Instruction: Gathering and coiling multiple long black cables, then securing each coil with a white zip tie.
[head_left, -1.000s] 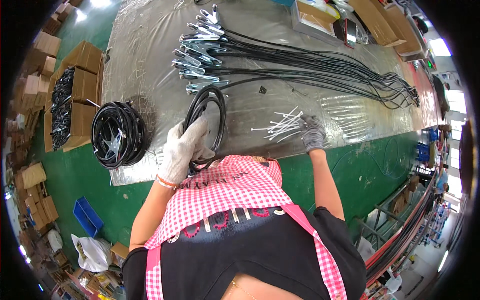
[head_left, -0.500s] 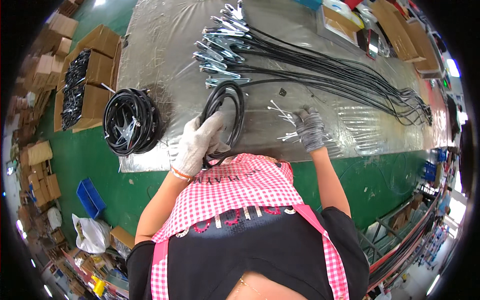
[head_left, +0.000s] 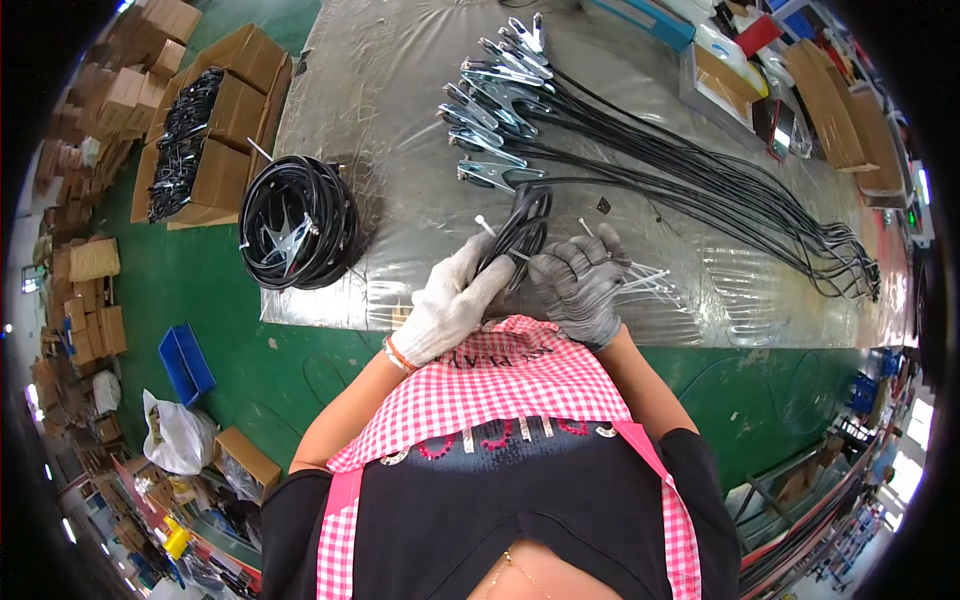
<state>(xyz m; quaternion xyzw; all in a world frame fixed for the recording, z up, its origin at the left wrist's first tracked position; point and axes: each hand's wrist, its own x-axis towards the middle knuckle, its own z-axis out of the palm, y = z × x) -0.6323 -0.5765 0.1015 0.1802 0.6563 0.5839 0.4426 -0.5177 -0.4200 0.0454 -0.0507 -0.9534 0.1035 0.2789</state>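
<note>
My left hand (head_left: 455,303), in a white glove, is closed around a coil of black cable (head_left: 522,222) at the table's near edge. A white cable tie (head_left: 484,224) crosses the coil, its thick end sticking out on the far left side. My right hand (head_left: 580,285), in a grey glove, is beside the coil with fingers curled; the tie's thin end seems to run into its fingertips, partly hidden. Several loose cable ties (head_left: 645,283) lie on the table right of that hand. Beyond the coil lie several black cables (head_left: 670,150) with silver metal clamps (head_left: 497,105) at their left ends.
A stack of coiled cables (head_left: 300,222) sits at the table's left. Cardboard boxes (head_left: 215,165) holding black cables stand off the left edge. At the far right are an open box (head_left: 722,82) and cardboard pieces (head_left: 830,105). A blue bin (head_left: 186,365) rests on the green floor.
My right hand has left the loose ties and come left to the coil, bringing a cable tie. My left hand has tilted the coil and moved it toward my right hand. The view has shifted slightly.
</note>
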